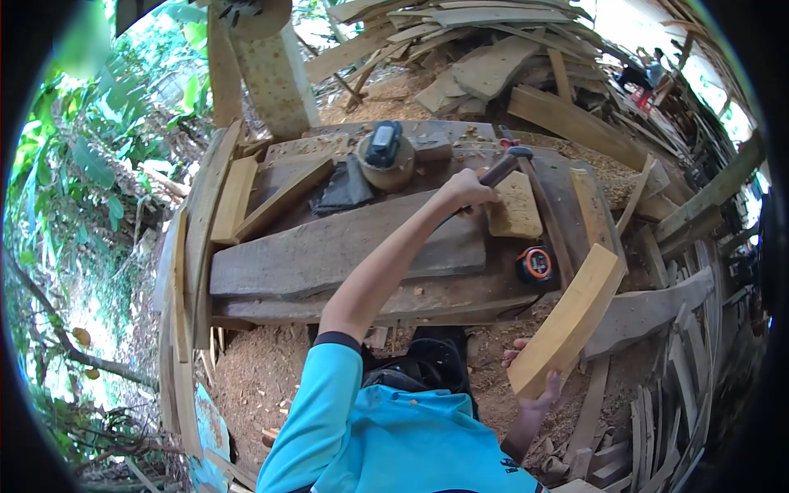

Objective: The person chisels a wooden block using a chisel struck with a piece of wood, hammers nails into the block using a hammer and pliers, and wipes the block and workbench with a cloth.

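Gripping dark tool point(502, 168) over bench point(386, 305) w/ closed L hand point(470, 191). Pinching wood block point(569, 322) by lower end w/ R hand point(539, 396).

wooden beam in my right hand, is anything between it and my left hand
Yes: the tape measure and, nearer your left hand, the short wooden block lie roughly along the line to the wooden beam. Both are on the workbench, so probably passable from above.

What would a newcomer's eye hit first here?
Probably the pale timber piece in the right hand, tilted beside the bench's near right corner. Then the left hand, reaching across the bench to grip a dark tool. Next, the orange-ringed tape measure near the bench's right end.
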The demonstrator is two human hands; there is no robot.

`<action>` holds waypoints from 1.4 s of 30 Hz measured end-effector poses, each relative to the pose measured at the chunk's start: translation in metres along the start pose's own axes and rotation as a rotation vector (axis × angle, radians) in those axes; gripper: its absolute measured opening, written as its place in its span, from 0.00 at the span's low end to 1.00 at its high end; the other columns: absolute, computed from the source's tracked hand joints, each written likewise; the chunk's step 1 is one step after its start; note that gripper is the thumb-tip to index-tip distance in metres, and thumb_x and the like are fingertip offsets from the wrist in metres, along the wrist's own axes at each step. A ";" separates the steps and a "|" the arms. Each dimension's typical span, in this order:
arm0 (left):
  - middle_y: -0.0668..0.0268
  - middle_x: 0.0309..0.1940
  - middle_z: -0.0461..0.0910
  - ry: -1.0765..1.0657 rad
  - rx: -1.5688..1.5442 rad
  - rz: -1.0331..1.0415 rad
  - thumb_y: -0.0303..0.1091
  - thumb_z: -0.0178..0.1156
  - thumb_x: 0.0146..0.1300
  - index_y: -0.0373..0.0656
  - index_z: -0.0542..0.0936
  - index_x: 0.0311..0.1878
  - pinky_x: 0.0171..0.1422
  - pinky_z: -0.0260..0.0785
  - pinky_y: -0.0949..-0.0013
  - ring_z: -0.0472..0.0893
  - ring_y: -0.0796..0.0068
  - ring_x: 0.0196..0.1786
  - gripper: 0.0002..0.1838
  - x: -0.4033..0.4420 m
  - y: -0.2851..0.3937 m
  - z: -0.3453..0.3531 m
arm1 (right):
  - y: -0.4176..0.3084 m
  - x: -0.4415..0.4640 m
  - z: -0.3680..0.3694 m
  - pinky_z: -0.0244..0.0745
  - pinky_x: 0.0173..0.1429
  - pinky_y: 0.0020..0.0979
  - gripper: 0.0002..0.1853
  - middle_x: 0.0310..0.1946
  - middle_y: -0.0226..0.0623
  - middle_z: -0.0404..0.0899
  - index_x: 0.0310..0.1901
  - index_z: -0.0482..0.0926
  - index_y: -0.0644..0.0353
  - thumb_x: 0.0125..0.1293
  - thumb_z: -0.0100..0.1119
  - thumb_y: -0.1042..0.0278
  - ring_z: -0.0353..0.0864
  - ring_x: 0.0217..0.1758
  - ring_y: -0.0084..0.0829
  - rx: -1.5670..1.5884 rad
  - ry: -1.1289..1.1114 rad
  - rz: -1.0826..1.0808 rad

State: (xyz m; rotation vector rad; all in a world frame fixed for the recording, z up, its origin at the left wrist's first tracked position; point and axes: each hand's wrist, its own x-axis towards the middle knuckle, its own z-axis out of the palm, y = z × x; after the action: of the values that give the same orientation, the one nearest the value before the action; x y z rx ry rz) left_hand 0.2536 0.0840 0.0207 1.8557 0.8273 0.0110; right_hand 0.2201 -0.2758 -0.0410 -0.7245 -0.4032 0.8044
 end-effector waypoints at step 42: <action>0.69 0.14 0.66 0.376 -0.023 0.555 0.31 0.61 0.45 0.33 0.75 0.26 0.26 0.61 0.74 0.65 0.86 0.22 0.10 -0.129 -0.047 -0.039 | -0.066 0.134 0.098 0.74 0.40 0.36 0.26 0.36 0.48 0.71 0.53 0.65 0.68 0.61 0.46 0.54 0.74 0.37 0.36 -0.547 -0.154 -0.496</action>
State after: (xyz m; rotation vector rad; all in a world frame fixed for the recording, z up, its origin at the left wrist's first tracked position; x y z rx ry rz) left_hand 0.1163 0.0559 0.0459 2.0366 0.5274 0.7318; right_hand 0.2820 -0.1627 0.0828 -1.0156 -0.9232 0.2723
